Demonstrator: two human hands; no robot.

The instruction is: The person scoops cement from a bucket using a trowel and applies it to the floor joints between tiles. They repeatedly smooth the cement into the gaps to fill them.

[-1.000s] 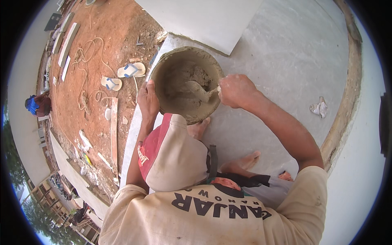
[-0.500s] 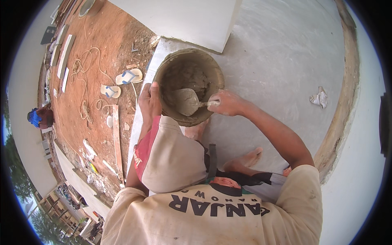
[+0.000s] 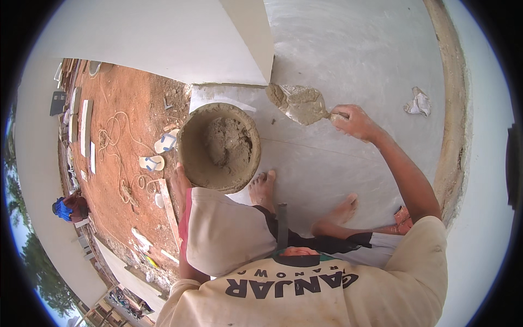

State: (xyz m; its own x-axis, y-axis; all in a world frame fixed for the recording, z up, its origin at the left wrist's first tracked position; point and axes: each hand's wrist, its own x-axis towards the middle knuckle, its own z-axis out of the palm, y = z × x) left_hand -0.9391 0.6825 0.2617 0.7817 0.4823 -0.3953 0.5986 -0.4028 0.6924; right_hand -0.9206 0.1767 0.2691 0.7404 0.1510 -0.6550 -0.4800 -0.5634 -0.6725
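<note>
My right hand [image 3: 355,122] is closed round the handle of a trowel [image 3: 326,114], held out to the right of the bucket. Wet grey mortar [image 3: 302,103] covers the trowel's blade, whose far end comes close to the bottom corner of a white wall; I cannot tell whether it touches. My left hand [image 3: 181,180] grips the near left side of a round mortar-caked bucket [image 3: 195,155], its fingers partly hidden by the rim and the cap's peak. More mortar [image 3: 224,143] lies heaped inside the bucket, which stands tilted toward me on the smooth grey floor [image 3: 316,163].
The white wall block [image 3: 180,43] rises beyond the bucket. My bare foot [image 3: 262,189] is just right of the bucket. A crumpled whitish scrap [image 3: 418,102] lies at right. Leftward, sandals [image 3: 152,163], rope [image 3: 113,136] and boards [image 3: 86,128] lie on reddish soil.
The trowel has left the bucket and swung right and outward with mortar on it, still in my right hand. My left hand stays at the bucket. The whole view has shifted.
</note>
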